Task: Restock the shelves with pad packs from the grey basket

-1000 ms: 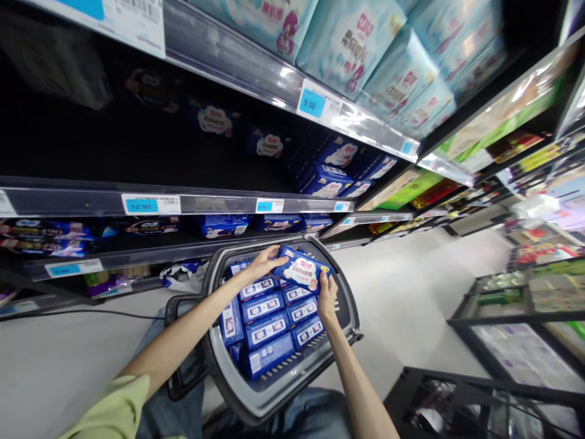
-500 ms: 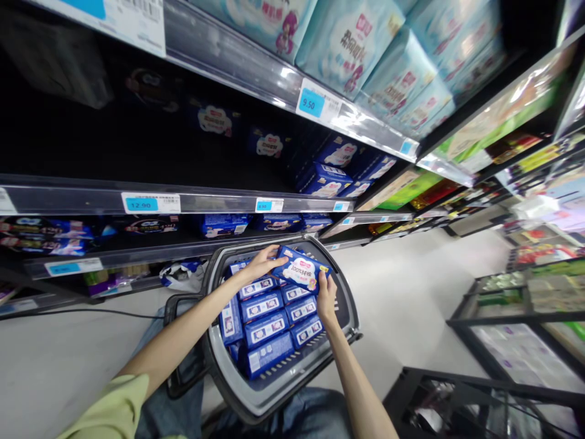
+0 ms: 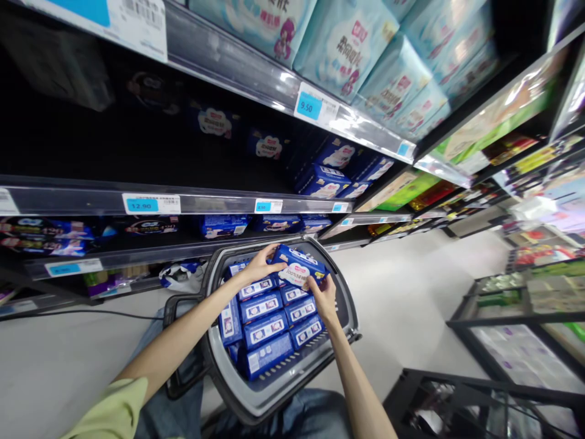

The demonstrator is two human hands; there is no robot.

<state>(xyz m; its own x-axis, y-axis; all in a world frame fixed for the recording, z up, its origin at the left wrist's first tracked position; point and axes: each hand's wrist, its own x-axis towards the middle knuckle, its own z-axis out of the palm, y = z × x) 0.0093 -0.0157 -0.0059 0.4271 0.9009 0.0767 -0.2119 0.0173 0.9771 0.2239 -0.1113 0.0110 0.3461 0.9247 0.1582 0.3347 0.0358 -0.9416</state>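
Between both hands is a dark blue package [image 3: 299,261] with a white cloud label, tilted over the far end of a grey-rimmed shopping basket [image 3: 292,381]. My left hand [image 3: 264,265] grips its left end, thumb on the front face. Its right end is in my right hand [image 3: 323,292], thumb pressed on the front near the label. Below, rows of similar blue packages [image 3: 264,306] lie packed inside the basket. The far packages are partly covered by my hands and the held one.
Black shelves with price tags [image 3: 153,204] rise just beyond the basket. More blue packages [image 3: 325,182] stand on the middle shelf, pale blue packs [image 3: 351,52] above. A crumpled plastic bag [image 3: 183,277] lies left of the basket. Black racks [image 3: 484,402] stand at lower right beyond the pale floor [image 3: 397,292].
The held package has tipped so its top side shows more. My right hand has shifted slightly left and its thumb lies further over the front. The basket has stayed put.
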